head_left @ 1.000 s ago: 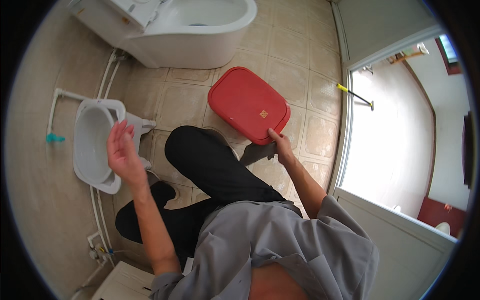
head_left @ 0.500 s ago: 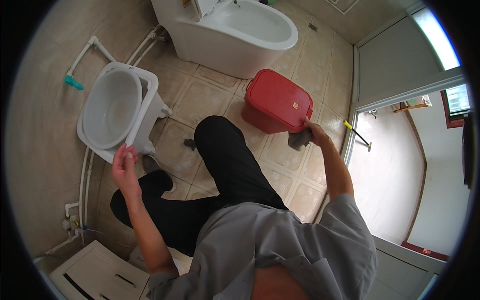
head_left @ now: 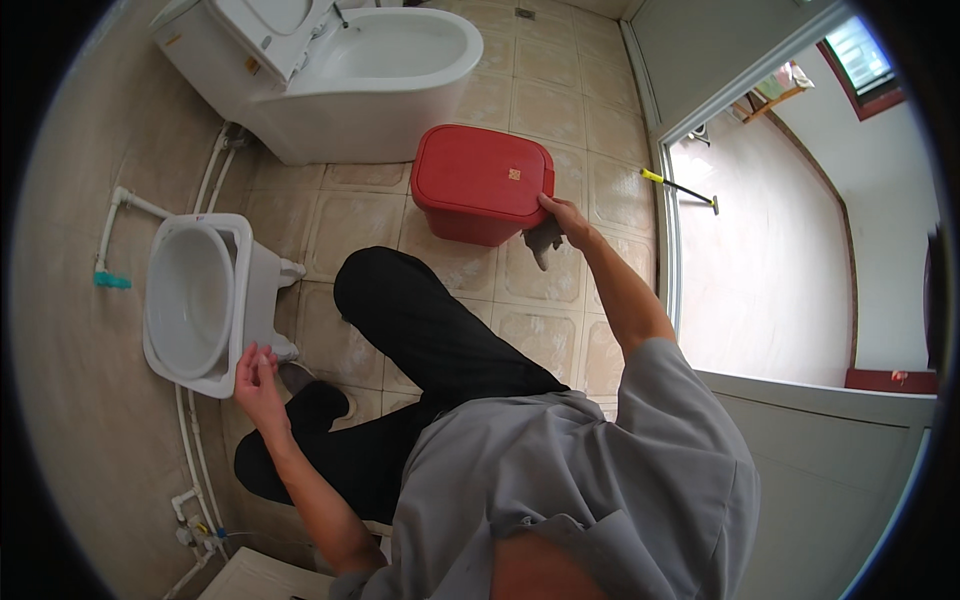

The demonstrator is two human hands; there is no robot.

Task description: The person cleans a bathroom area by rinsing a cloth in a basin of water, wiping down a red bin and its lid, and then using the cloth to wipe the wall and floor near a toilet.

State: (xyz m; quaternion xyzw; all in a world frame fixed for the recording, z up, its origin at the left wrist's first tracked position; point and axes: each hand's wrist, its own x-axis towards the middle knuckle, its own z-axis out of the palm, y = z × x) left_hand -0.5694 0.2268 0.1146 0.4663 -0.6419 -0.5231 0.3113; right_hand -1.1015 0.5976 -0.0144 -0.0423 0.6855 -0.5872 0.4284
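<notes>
My right hand (head_left: 568, 222) is closed round a crumpled grey cloth (head_left: 543, 240), which hangs below the fingers. It rests against the near right corner of a red lidded plastic bin (head_left: 470, 175) on the tiled floor; whether it also grips the rim I cannot tell. My left hand (head_left: 260, 384) has loosely bent fingers, slightly apart, with nothing seen in them. That hand is beside the near corner of a white plastic stand (head_left: 241, 262) with short legs, in which a white oval basin (head_left: 190, 290) sits. The basin looks bare inside.
Beyond the bin stands a white toilet (head_left: 370, 120) with its lid raised. White pipes (head_left: 118, 220) with a teal tap end run along the left wall. A sliding door frame (head_left: 668, 240) borders the right side; a yellow-and-black handled tool (head_left: 690, 190) lies past it.
The view has turned, shifting the toilet and bin left in the picture. My right hand stays at the bin's corner with the cloth. My left hand remains beside the stand.
</notes>
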